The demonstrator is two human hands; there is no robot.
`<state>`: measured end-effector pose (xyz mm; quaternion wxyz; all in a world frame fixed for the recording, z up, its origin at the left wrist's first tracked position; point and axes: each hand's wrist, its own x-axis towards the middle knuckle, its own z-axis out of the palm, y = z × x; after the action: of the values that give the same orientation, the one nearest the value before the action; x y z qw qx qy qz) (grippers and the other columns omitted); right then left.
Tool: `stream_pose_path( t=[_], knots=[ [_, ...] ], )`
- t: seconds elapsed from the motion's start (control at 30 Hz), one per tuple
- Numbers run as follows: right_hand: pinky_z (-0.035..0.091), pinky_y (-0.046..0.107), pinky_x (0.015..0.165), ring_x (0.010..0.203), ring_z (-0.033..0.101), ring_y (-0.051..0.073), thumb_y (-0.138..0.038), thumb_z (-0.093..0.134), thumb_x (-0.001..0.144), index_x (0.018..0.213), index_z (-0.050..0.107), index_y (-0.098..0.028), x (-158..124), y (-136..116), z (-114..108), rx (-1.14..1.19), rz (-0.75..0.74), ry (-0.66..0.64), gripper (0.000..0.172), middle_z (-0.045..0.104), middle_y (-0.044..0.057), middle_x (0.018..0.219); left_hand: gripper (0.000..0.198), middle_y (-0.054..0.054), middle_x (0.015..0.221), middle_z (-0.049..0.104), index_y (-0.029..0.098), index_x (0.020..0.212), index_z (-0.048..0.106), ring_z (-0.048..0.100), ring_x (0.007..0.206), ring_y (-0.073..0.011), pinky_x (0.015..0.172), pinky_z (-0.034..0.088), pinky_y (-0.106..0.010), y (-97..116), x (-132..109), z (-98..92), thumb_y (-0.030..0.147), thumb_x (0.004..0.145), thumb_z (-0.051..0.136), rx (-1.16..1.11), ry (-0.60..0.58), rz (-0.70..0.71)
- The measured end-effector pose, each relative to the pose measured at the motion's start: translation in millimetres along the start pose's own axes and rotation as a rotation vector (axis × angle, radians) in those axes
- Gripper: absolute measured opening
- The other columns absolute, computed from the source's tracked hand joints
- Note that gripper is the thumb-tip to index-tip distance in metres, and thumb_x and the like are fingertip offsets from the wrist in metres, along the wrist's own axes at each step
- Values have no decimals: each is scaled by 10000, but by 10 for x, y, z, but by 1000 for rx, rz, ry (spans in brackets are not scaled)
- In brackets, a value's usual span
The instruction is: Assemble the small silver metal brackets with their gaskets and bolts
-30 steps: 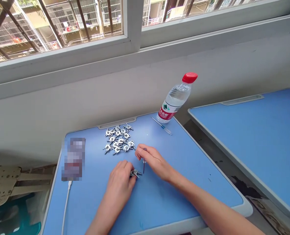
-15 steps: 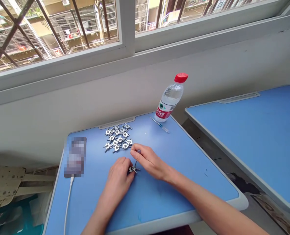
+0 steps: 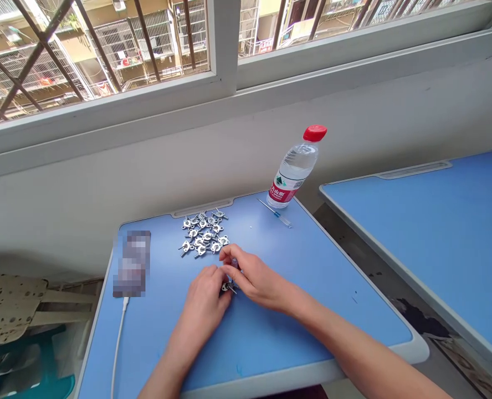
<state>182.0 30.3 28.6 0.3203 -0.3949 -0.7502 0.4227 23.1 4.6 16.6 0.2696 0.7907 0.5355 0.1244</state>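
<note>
- Blue desktop (image 3: 271,338), both hands close together near its middle
- Left hand (image 3: 202,310): fingers curled closed, holding a metal wing fitting (image 3: 228,287) at their tips
- Right hand (image 3: 254,277): fingers pinched around a small screwdriver (image 3: 234,265), mostly hidden, beside the fitting
- Pile of wing fittings (image 3: 200,238): just beyond the fingers

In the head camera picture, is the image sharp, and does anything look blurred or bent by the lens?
Head view: mostly sharp, with bright daylight in the window; the window sill slants and bends, as from a wide lens; the small metal fittings stay clear; a rectangular object on the blue desk is pixelated.
</note>
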Motion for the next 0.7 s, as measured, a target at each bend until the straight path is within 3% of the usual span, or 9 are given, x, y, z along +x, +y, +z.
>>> stream_pose_path(
  t=[0.1, 0.2, 0.47, 0.6, 0.7],
  knots=[
    [414, 273, 629, 653, 502, 146, -132, 387, 910, 1116, 426, -212, 0, 47, 19, -81, -80, 2, 224, 560, -1, 789, 161, -40, 871, 598, 203, 814, 506, 562, 841, -227, 731, 414, -326, -6, 3, 5, 47, 778, 486, 3, -1, 1],
    [421, 290, 656, 670, 513, 158, -145, 359, 942, 1081, 458, -208, -15, 39, -36, -164, -143, -47, 182, 586, 11, 783, 160, -37, 863, 592, 203, 798, 493, 554, 834, -222, 721, 405, -321, -4, 4, 1, 46, 774, 477, 0, 1, 6],
    [444, 281, 709, 817, 599, 168, -123, 334, 979, 1059, 512, -194, -107, -152, -304, -246, -46, -206, 207, 664, 55, 939, 155, -16, 827, 563, 211, 773, 453, 530, 791, -206, 689, 375, -308, 19, -3, -24, 60, 786, 482, 49, -19, -13],
    [394, 258, 634, 737, 591, 159, -141, 416, 965, 928, 553, -193, -95, -87, -249, -349, -128, -138, 150, 671, 40, 840, 152, -16, 833, 558, 211, 773, 462, 534, 793, -201, 696, 379, -304, 11, 0, -7, 64, 803, 481, 61, -11, 1],
    [317, 262, 567, 599, 521, 141, -240, 462, 984, 802, 538, -195, -79, -34, -200, -493, -187, -69, 201, 621, 11, 685, 160, -12, 821, 549, 212, 761, 457, 532, 794, -201, 693, 376, -300, 8, -7, 2, 61, 809, 479, 72, -8, -1]
  ],
)
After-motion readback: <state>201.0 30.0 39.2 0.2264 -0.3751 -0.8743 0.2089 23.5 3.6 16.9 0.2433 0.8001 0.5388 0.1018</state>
